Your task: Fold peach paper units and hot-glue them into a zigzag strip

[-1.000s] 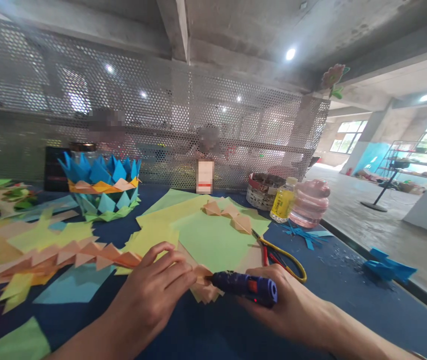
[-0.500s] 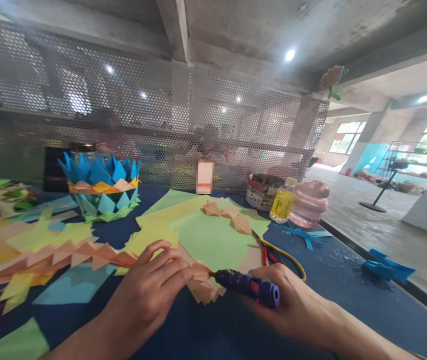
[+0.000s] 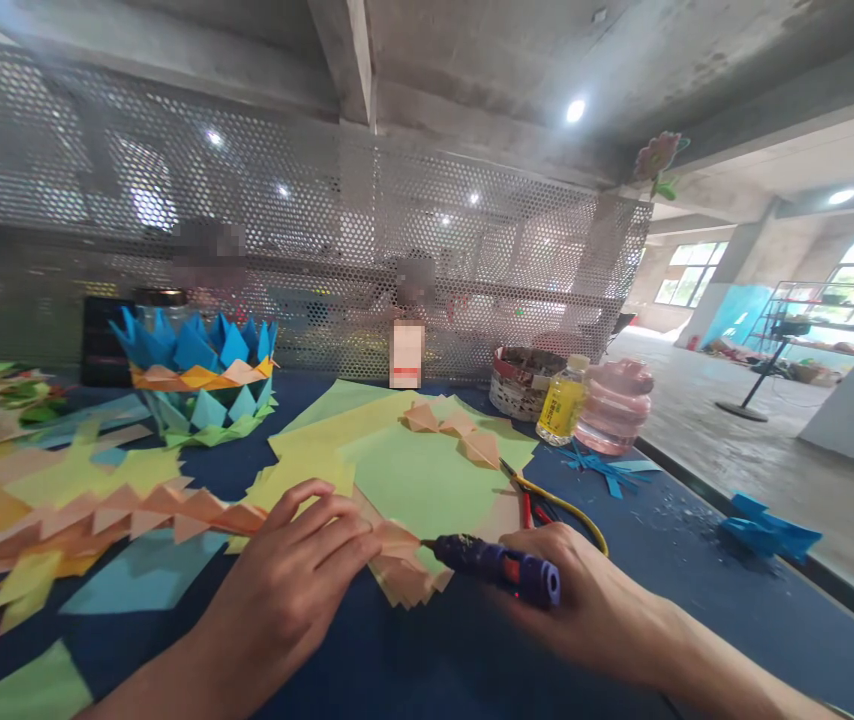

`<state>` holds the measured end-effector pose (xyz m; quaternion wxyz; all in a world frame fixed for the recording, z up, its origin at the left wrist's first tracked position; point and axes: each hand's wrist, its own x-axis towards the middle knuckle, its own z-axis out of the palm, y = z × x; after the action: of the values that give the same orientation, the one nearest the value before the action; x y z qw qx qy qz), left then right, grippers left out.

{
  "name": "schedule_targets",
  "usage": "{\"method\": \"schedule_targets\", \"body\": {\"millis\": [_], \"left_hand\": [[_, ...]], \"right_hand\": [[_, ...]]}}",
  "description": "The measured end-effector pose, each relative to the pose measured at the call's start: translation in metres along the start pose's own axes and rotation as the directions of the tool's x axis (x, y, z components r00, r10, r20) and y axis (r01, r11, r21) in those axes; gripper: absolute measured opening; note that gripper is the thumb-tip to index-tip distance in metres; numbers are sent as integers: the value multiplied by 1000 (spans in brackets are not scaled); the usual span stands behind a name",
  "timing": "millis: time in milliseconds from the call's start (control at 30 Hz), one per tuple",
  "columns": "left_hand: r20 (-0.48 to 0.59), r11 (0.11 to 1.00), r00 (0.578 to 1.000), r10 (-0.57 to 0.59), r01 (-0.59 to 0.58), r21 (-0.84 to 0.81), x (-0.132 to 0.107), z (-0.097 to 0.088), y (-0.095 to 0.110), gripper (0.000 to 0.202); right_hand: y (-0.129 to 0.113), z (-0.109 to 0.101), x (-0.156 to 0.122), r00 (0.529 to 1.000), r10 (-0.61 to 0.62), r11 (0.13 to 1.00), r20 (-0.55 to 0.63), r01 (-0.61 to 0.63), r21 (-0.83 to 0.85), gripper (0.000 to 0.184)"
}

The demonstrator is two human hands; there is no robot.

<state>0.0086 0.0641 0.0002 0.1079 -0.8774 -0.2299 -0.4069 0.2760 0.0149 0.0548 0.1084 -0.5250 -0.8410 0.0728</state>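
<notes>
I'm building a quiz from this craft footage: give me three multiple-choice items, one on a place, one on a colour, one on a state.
1. Where does the yellow-labelled bottle stand?
A) beside the pink jug
B) inside the paper bowl
C) on the floor

2. What colour is the glue gun?
A) red
B) purple
C) white

3. What is the left hand doing?
A) lifted in the air
B) gripping scissors
C) pressing on the folded orange paper

Answers: 1 A, they stand next to each other at the table's far edge; 2 B, its body is purple in the right hand; 3 C, its fingers rest on the paper.

left hand (image 3: 288, 590): palm down, fingers curled (pressing, it seems) | right hand (image 3: 584, 600): fingers closed, gripping
</notes>
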Motion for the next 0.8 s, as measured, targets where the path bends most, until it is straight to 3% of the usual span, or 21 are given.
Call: {"method": "schedule_targets", "body": {"millis": [167, 300, 533, 800], "left_hand": [[-30, 1000, 999, -30, 30, 9, 3, 0, 0, 29], [-41, 999, 999, -30, 31, 21, 5, 0, 1, 30], [-41, 999, 998, -48, 47, -12, 3, 1, 3, 27], [-38, 999, 999, -31, 31, -17, 3, 3, 3, 25]], "right_hand": [[9, 7, -2, 996, -12, 1000, -93, 12, -5, 19], [19, 3, -1, 971, 66, 997, -230, -73, -20, 15], [53, -17, 0, 921, 315, 911, -230, -361, -200, 17], [71, -27, -14, 915, 374, 895, -150, -398, -199, 17]]}}
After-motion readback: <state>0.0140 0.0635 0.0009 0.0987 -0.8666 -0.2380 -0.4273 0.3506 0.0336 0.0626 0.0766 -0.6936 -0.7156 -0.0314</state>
